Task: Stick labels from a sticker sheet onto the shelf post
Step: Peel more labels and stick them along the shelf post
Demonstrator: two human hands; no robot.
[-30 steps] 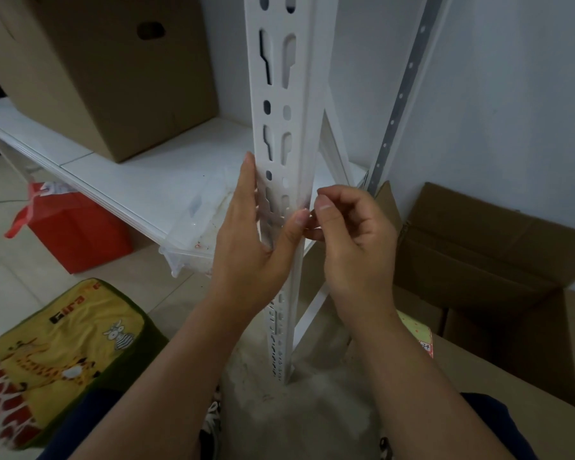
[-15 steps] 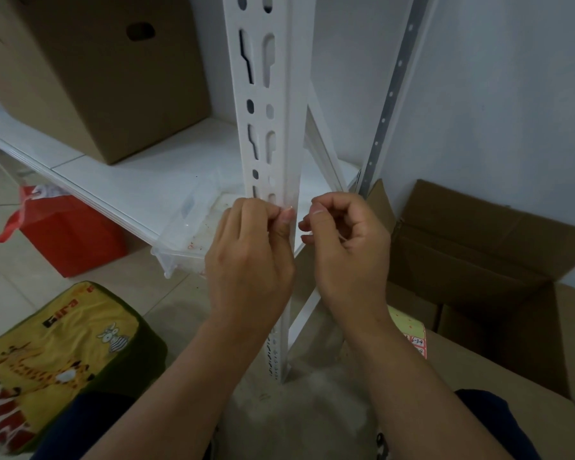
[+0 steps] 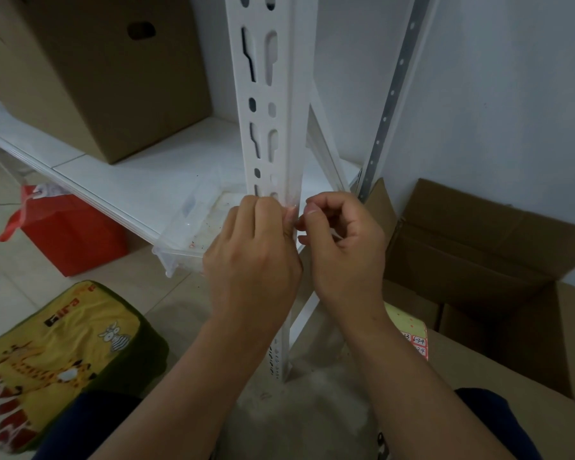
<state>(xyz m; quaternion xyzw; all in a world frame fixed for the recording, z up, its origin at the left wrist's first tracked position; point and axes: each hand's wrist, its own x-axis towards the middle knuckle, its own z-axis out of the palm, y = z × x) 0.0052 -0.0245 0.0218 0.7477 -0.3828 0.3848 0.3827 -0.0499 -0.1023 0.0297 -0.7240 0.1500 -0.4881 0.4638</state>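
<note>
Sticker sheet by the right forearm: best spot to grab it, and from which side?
Probably the sticker sheet's exposed right edge, pinched from the right. It lies flat on the cardboard flap with its left part hidden under the right forearm, so only that edge is free; both hands are at the shelf post.

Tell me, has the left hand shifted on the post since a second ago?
Yes. The left hand was flat against the shelf post with fingers pointing up; now the fingers are curled lower, just beneath the post's small slot.

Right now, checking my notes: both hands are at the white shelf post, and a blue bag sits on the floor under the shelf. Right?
Not quite: the head view shows the bag is red, not blue. Both the left hand and right hand are at the white shelf post.
</note>
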